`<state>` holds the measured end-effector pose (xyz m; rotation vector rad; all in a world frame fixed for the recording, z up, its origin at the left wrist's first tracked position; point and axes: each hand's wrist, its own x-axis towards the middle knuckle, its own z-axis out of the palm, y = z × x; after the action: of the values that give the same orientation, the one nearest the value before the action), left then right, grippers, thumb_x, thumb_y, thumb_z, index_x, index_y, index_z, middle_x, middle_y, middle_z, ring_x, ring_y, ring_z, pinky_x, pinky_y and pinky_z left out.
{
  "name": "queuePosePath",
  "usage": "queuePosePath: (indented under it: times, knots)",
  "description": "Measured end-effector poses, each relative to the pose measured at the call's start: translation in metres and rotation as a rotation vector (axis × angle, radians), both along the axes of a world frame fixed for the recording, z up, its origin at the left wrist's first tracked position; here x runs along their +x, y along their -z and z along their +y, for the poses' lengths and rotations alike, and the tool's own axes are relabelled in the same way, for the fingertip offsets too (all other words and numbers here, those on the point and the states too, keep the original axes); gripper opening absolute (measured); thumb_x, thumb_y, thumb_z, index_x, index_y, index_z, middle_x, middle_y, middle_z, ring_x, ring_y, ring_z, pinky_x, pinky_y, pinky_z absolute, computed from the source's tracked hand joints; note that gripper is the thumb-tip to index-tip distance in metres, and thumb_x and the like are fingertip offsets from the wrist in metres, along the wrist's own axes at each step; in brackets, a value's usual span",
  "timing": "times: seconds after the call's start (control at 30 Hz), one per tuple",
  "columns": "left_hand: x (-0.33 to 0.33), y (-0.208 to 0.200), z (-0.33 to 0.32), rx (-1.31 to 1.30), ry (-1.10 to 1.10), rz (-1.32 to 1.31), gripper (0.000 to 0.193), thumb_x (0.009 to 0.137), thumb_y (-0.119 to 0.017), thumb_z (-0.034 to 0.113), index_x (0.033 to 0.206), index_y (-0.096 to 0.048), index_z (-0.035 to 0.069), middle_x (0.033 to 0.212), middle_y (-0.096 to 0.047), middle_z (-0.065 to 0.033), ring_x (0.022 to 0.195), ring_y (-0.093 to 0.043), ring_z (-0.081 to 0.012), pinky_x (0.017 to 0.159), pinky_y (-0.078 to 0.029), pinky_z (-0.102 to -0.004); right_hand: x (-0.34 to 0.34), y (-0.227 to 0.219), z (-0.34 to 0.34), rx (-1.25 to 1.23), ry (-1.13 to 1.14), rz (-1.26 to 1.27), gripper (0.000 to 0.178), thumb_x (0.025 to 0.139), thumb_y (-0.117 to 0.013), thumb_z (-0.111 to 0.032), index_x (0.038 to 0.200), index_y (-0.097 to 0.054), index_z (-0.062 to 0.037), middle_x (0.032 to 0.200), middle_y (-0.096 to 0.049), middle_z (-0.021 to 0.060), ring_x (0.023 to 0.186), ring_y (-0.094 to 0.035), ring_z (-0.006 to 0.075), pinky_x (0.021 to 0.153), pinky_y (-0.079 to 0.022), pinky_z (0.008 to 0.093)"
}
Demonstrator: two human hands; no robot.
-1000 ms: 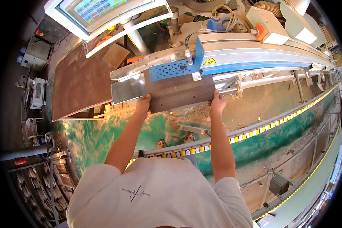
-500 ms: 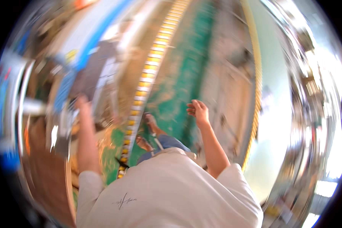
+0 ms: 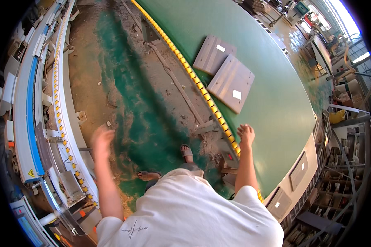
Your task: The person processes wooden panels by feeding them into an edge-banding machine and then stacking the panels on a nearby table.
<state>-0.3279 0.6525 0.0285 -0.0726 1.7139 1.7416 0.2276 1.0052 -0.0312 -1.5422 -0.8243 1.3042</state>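
Observation:
My left hand (image 3: 102,142) is raised over the floor beside the left-hand machine, its fingers smeared by motion. On the other side, my right hand (image 3: 246,133) hovers at the near edge of a green belt table (image 3: 284,103), fingers loosely curled and apart, with nothing visible in them. Two brown wood-grain panels lie on the green surface ahead of that hand: a nearer panel (image 3: 231,83) overlaps the corner of a farther panel (image 3: 213,53). Each carries a small white label.
A yellow roller strip (image 3: 193,78) borders the green table. To my left runs a long machine with a blue stripe (image 3: 31,111) and another roller rail (image 3: 57,107). Two more labelled panels, one a small panel (image 3: 299,171), lie at the table's right end. Racks (image 3: 338,185) stand beyond.
My view has swung round to the right, bringing the green table and its panels in front of my right hand. The striped machine has shifted to the left. Both hands stay raised and apart.

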Motion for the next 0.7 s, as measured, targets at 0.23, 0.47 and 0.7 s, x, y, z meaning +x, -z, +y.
queuePosePath:
  times: [0.23, 0.47, 0.7]
  knots:
    - [0.281, -0.011, 0.379, -0.009, 0.947, 0.788, 0.063, 0.086, -0.071, 0.039, 0.131, -0.055, -0.004, 0.129, -0.061, -0.0258, 0.118, -0.061, -0.0358, 0.101, -0.048, -0.0400, -0.035, -0.016, 0.023, -0.467, 0.037, 0.986, 0.079, 0.098, -0.058, -0.032, 0.154, -0.014, 0.0027, 0.154, -0.035, 0.0245, 0.139, -0.040, 0.0404, 0.112, -0.040, 0.0478]
    - [0.357, -0.007, 0.437, -0.236, 1.406, 0.216, 0.071, 0.084, -0.070, 0.050, 0.116, -0.061, -0.012, 0.094, -0.070, -0.0243, 0.075, -0.072, -0.0304, 0.070, -0.059, -0.0368, -0.003, -0.026, 0.001, -0.292, 0.239, 1.044, 0.053, 0.091, -0.069, -0.040, 0.130, -0.056, -0.0074, 0.120, -0.065, 0.0060, 0.115, -0.058, 0.0237, 0.102, -0.043, 0.0443]
    - [0.335, -0.087, 0.371, -0.192, 1.256, 0.396, 0.072, 0.094, -0.048, 0.062, 0.067, -0.069, -0.001, 0.054, -0.062, -0.0111, 0.063, -0.066, -0.0254, 0.072, -0.052, -0.0392, -0.037, -0.098, -0.028, 0.137, -0.136, 0.755, 0.027, 0.100, -0.057, -0.026, 0.104, -0.062, 0.0009, 0.086, -0.065, 0.0070, 0.074, -0.061, 0.0153, 0.073, -0.054, 0.0259]
